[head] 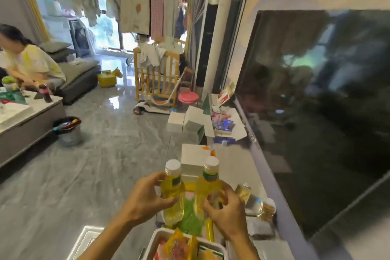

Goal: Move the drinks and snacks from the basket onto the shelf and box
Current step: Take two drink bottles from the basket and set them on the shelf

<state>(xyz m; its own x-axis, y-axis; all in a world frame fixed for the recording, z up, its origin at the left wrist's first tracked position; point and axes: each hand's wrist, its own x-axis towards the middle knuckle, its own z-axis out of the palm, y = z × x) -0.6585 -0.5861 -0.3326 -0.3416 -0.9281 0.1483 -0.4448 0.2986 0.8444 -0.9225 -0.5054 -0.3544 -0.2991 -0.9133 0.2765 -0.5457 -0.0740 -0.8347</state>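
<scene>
Drinks in transit: two clear plastic bottles of yellow liquid with white screw caps, both upright in the air above the white plastic basket (157, 236), which holds crinkled snack packets (179, 247). My left hand (143, 198) curls fingers and thumb round the left bottle (175, 186) at mid-body; my right hand (226, 215) wraps the right bottle (207, 188) lower down. Whether the bottles touch, I cannot tell. Ahead lies a white rectangular box (193, 158); to the right, beneath the dark television screen (316, 91), runs the long pale shelf (238, 167), which carries some blurred items. Method, as I judge it: hold both bottles firm and vertical, part them before lowering, seat each base flat on bare shelf, and let go only once it stands steady.
</scene>
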